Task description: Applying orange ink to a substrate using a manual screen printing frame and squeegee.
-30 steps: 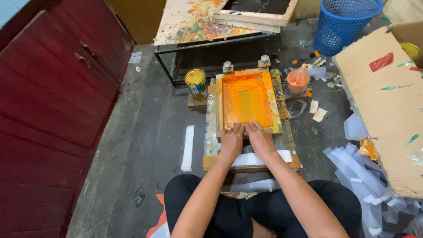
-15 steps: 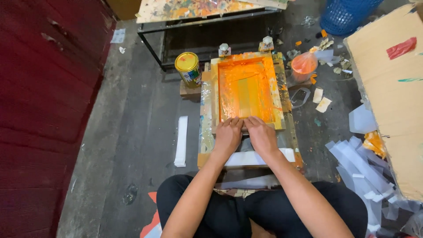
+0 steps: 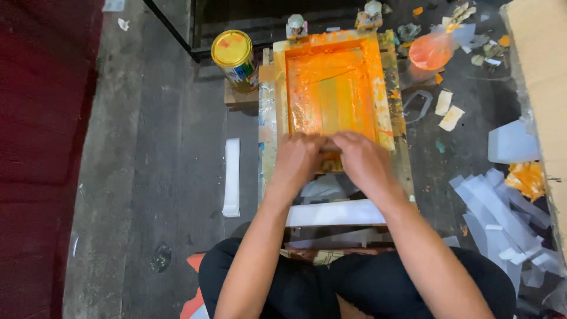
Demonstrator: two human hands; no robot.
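Screen frame [image 3: 332,88]: rectangular wooden frame, mesh coated in wet, streaky orange ink; lies flat on the grey concrete floor [image 3: 153,177], directly ahead of the seated person.

Left hand [image 3: 297,160]: at the frame's near edge, fingers curled down and closed over something there, probably a squeegee handle; the item itself is hidden.

Right hand [image 3: 361,160]: beside the left, thumbs almost touching, fingers likewise bent and pressed down on the same hidden item.

Tin [image 3: 234,58]: round metal can, yellow lid smeared with ink; left of the frame's far corner, on a small wooden block.

Bag [image 3: 431,51]: soft, glossy plastic, orange contents; right of the frame's far corner.

Clamps [image 3: 296,25]: two small metal hinge pieces at the frame's far edge.

White strip [image 3: 232,176]: long, flat, matte; left of the frame, well apart.

Paper scraps [image 3: 502,207]: pale, angular cut pieces in a loose heap, right of the frame's near end.

Cardboard [image 3: 540,65]: flat brown sheet, far right of the frame.
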